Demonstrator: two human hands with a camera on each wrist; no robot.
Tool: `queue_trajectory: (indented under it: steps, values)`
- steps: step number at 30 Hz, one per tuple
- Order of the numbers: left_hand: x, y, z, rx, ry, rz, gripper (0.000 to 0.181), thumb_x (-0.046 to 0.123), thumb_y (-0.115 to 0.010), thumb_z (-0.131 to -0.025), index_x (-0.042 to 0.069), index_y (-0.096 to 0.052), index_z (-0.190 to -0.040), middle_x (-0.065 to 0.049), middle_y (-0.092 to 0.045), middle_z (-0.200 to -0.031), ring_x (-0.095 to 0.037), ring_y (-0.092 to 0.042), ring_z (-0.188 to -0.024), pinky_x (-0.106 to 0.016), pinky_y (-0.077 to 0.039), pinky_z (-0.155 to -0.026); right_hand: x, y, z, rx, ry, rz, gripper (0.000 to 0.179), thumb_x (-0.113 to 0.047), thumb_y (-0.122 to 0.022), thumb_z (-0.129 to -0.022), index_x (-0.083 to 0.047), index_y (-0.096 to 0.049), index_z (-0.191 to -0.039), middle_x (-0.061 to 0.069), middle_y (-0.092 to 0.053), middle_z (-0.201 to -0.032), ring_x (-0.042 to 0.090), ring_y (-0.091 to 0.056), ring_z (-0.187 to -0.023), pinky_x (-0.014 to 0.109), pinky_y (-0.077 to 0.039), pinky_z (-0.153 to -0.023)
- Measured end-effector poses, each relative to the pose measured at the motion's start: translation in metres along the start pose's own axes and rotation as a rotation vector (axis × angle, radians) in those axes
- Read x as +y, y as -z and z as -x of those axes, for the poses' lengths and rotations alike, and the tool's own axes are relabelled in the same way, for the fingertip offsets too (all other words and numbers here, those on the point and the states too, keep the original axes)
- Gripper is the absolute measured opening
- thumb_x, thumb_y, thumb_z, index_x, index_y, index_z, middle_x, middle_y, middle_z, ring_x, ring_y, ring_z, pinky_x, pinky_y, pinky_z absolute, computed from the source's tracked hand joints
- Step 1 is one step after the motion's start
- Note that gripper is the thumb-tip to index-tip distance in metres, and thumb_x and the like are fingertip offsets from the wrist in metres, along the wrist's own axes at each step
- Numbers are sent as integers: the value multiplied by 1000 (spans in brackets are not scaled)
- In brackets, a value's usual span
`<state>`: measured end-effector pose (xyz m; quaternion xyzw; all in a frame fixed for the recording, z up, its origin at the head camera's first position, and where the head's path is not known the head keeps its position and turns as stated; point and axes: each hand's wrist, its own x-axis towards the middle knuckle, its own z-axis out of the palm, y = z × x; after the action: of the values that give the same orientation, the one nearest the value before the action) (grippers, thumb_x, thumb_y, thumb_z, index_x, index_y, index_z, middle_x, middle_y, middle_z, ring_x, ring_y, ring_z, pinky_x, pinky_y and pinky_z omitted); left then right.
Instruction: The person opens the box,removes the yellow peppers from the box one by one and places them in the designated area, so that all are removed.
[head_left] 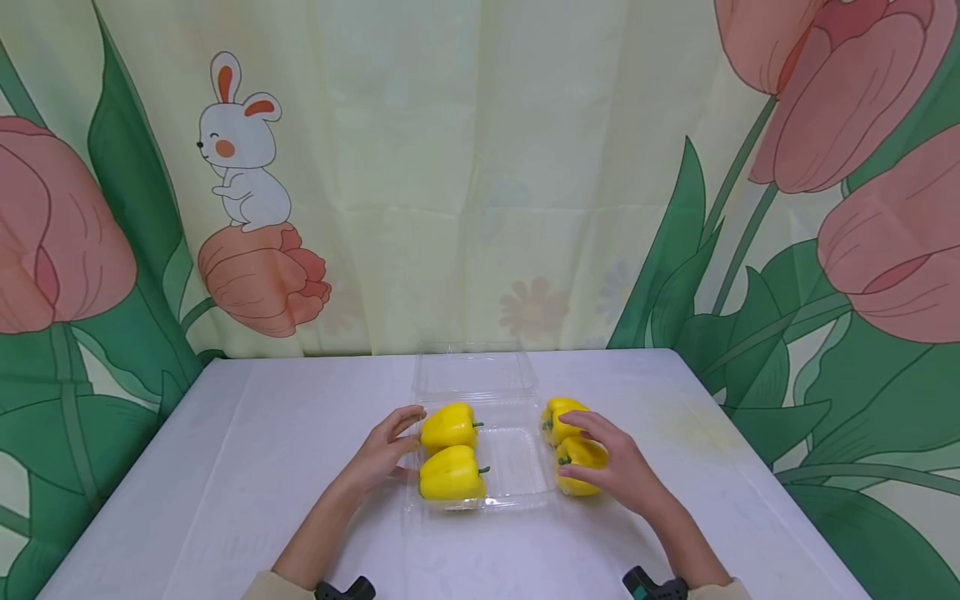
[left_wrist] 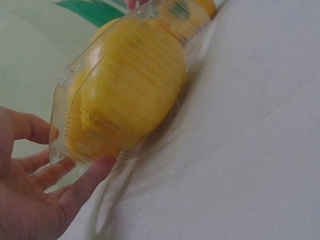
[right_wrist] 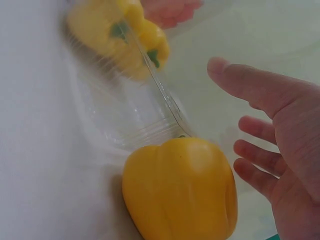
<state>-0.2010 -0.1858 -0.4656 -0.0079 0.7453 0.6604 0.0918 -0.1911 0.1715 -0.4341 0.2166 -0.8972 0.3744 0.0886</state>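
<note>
A clear plastic clamshell container (head_left: pixel 521 462) lies with its lid (head_left: pixel 474 375) folded back toward the curtain. Two yellow bell peppers, a rear one (head_left: pixel 450 427) and a front one (head_left: pixel 452 473), sit side by side in its left half, stems pointing right. My left hand (head_left: pixel 381 454) has its spread fingertips against the container's left wall, as the left wrist view shows. Two more yellow bell peppers, one behind (head_left: pixel 558 417) and one in front (head_left: pixel 585 456), rest on the table right of the container. My right hand (right_wrist: pixel 285 125) hovers over them, fingers apart from the nearer pepper (right_wrist: pixel 180 190).
A white cloth covers the table (head_left: pixel 225 467). Behind it hangs a curtain (head_left: pixel 420 183) printed with tulips and a rabbit. The open lid reaches near the table's back edge.
</note>
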Motion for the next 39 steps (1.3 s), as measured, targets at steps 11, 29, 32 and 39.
queue_trajectory:
  steps: [11, 29, 32, 39]
  values:
    - [-1, 1, -1, -3, 4, 2, 50, 13, -53, -94, 18, -43, -143, -8, -39, -153, -37, -46, -132, -43, -60, -74, -8, -4, -2, -4, -4, 7, 65, -16, -84, -72, -13, -58, -131, 5, -57, -136, 29, -55, -124, 43, -52, -95]
    - [0, 0, 1, 7, 5, -2, 49, 13, -53, -94, 18, -44, -142, -9, -40, -153, -37, -46, -132, -43, -60, -74, -12, -6, -5, -24, 2, 3, 67, -23, -84, -72, -16, -57, -133, 5, -56, -137, 29, -59, -119, 43, -53, -94]
    - [1, 0, 1, 3, 2, 0, 49, 13, -53, -94, 18, -44, -142, -9, -40, -153, -38, -46, -133, -43, -60, -74, -12, -7, -6, -27, 4, -1, 66, -23, -84, -73, -16, -57, -133, 5, -56, -137, 30, -60, -118, 44, -53, -94]
    - [1, 1, 2, -4, 0, -1, 49, 12, -53, -94, 18, -44, -142, -9, -40, -153, -38, -44, -134, -44, -60, -75, -12, -10, -7, -24, 39, -4, 64, -26, -84, -73, -18, -57, -132, 5, -57, -136, 29, -59, -118, 44, -53, -94]
